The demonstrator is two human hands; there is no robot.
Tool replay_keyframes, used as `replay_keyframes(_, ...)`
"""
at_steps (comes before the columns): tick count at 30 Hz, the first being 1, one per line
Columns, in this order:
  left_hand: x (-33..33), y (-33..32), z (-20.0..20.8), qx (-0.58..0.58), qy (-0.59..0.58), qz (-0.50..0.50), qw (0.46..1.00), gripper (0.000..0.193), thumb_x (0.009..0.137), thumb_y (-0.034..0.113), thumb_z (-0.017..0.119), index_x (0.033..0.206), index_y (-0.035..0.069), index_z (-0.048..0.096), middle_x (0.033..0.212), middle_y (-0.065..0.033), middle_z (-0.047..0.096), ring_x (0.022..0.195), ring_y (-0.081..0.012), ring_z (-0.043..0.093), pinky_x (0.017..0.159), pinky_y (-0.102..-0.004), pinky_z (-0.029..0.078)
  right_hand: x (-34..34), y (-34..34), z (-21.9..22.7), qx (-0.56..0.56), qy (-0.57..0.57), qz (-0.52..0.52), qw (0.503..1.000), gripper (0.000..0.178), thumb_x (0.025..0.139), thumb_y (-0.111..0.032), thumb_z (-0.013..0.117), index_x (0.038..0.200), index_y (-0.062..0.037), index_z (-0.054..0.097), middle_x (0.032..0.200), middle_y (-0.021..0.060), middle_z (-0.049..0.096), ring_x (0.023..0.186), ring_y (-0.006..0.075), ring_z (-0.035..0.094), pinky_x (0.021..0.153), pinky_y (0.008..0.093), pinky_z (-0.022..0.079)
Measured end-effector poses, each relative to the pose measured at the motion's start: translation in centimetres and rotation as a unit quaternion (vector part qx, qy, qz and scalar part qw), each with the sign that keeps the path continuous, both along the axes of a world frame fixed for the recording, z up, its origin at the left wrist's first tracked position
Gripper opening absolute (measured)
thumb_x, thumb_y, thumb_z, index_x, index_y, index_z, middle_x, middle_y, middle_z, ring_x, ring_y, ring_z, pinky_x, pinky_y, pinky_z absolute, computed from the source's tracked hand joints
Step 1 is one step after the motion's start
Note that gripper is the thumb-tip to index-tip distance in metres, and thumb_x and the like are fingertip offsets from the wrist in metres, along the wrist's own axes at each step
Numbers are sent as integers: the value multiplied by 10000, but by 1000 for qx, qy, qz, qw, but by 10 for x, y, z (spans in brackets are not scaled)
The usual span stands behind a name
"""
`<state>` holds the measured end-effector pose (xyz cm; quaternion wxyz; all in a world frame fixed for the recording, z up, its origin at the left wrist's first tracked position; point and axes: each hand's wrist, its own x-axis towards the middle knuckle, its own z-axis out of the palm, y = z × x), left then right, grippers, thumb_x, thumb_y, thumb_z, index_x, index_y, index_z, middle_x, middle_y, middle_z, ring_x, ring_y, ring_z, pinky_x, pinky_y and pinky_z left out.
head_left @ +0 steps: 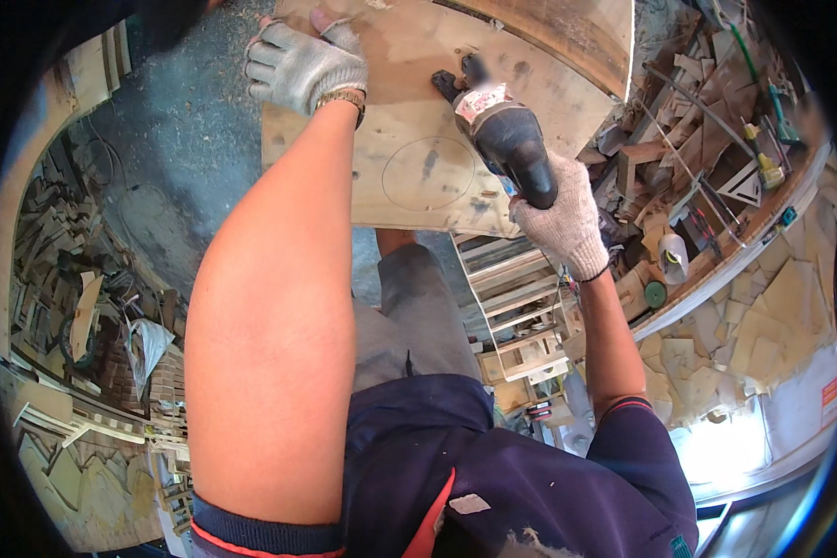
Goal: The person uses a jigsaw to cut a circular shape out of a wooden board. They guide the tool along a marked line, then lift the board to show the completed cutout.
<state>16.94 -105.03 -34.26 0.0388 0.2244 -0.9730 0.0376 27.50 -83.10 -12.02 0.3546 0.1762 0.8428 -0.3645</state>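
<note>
Two gloved hands, well apart, and the right hand [563,219] is clamped around the rear of one dark power tool [516,149]! The tool sits over the far right part of a plywood sheet [381,139], though whether its front end touches the wood, I can't tell. Out on the far left, the left hand [307,67] laps over the sheet's edge, fingers bent, one watch [344,96] at the wrist; gripping or just resting, no telling. One drawn circle [428,175] shows on the plywood, near side, and one brown board [567,33] lies across its far right.

Now the surroundings: crowding the right, wood scraps [670,153], too many to count, with one green-handled tool [783,119], one yellow-handled brush [768,169], one white triangle [744,186] and one green disc [656,295]. Just beyond the sheet's near edge stands one slatted rack [516,288]. Over left, one pale plastic bag [149,349] by heaped wood pieces [51,223].

Labels? One red-and-white sticker [484,100] on the tool, its print too blurred to read, and one red-marked notice [834,398] at the far right, too small to make out.
</note>
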Motion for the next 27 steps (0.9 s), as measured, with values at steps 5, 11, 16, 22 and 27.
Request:
replay_keyframes(5,0,-1,0,-21,-32,0,999,698,931,652,508,1247,31,556,1239,-217,581,1148,-372,537,957,-523,384,5,-3,-3,4,13,-17,1000,295,684,-137,742,928,11,666,757,225,674,754,430,693,707,442,546)
replay_keyframes(11,0,1,1,-22,-29,7,999,699,911,665,516,1232,46,563,1207,-188,593,1121,-353,544,942,-501,386,13,-14,-4,7,-10,-85,996,288,671,-139,748,911,-2,669,719,190,659,685,386,674,684,428,534)
replay_keyframes(16,1,-1,-3,-21,-19,2,1000,699,914,657,499,1249,45,547,1215,-174,584,1139,-350,536,957,-507,383,20,-25,-5,30,-31,-127,991,264,669,-125,736,895,-8,665,700,165,648,650,341,656,657,423,521)
replay_keyframes(22,1,-2,-3,-27,-43,0,999,700,945,625,463,1322,36,496,1288,-176,539,1167,-362,522,979,-512,377,20,-39,-4,15,-4,-199,980,230,689,-109,704,890,-5,666,702,164,648,648,330,654,652,410,517)
replay_keyframes(27,2,-1,4,25,-21,-6,999,675,983,598,429,1369,46,479,1302,-191,525,1177,-373,520,990,-524,373,24,-55,-4,18,11,-257,966,232,699,-116,703,903,-11,673,720,172,661,681,354,668,670,425,528)
